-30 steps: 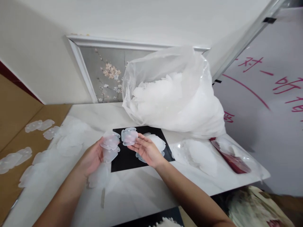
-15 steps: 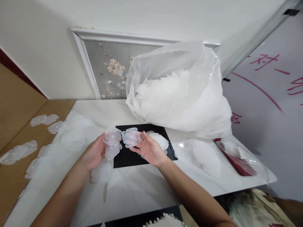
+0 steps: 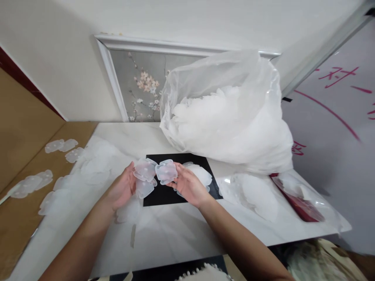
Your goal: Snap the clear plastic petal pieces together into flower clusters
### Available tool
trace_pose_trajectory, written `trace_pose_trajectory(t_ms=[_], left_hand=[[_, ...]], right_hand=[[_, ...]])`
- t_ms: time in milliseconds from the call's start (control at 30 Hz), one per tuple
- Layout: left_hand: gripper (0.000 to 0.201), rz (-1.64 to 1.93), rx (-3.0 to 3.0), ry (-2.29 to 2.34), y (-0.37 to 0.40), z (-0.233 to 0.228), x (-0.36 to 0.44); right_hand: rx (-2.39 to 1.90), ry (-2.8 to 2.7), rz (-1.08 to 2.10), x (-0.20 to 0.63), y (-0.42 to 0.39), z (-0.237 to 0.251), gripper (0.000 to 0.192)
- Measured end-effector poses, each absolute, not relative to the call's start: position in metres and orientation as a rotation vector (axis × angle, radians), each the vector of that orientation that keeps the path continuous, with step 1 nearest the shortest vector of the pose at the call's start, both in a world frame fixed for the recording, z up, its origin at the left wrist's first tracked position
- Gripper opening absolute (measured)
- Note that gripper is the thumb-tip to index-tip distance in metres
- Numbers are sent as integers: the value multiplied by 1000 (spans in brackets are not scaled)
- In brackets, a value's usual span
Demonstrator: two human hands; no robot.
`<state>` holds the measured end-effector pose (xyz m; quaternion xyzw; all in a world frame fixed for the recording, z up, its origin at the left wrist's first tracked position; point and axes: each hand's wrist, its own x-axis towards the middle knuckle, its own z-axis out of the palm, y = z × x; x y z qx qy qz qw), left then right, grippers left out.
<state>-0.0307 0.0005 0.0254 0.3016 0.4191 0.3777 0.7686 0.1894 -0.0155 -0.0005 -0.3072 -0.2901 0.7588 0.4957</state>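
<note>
**Two clear plastic pieces, one in each hand**

Left hand point(image 3: 123, 189) pinches a small stack of translucent plastic clips point(image 3: 144, 175); right hand point(image 3: 187, 185) clamps a single clip point(image 3: 166, 171) beside it, above the black mat point(image 3: 164, 197) on the desk point(image 3: 164, 234). Looks like pairing in hand; next calls for lining up edges squarely.

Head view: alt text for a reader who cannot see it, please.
Two bare hands hold translucent plastic pieces above a black mat on a white table: left hand a small stack, right hand a single piece. A large bag of them sits behind.
</note>
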Motion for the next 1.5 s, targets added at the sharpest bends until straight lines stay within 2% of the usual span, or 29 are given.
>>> trace_pose_trajectory(t_ms=[100, 133, 233, 367, 700, 933, 1033, 1233, 1500], left_hand=[[60, 770, 670, 864, -2, 22, -28], [62, 744, 672, 843, -3, 21, -27], [67, 677, 682, 770, -5, 19, -24], [71, 642, 695, 756, -8, 17, -21], [70, 603, 772, 739, -11, 16, -18], [72, 558, 794, 688, -14, 17, -14], [71, 565, 798, 680, -14, 17, -14], [70, 673, 754, 788, -11, 21, -18], [74, 815, 670, 843, -7, 24, -21]], right_hand=[[-870, -869, 1582, 191, -19, 1, 47], [-926, -956, 1468, 192, -19, 1, 45], [-1052, -1227, 1158, 197, -18, 1, 22], [-1059, -1361, 978, 203, -14, -2, 27], [-1119, -1554, 1041, 195, -18, -6, 36], [-1188, -1532, 1153, 184, -21, -6, 30], [-1251, -1458, 1164, 183, -23, -3, 23], [-1207, -1192, 1086, 191, -21, 3, 31], [-1052, -973, 1058, 201, -15, 1, 30]])
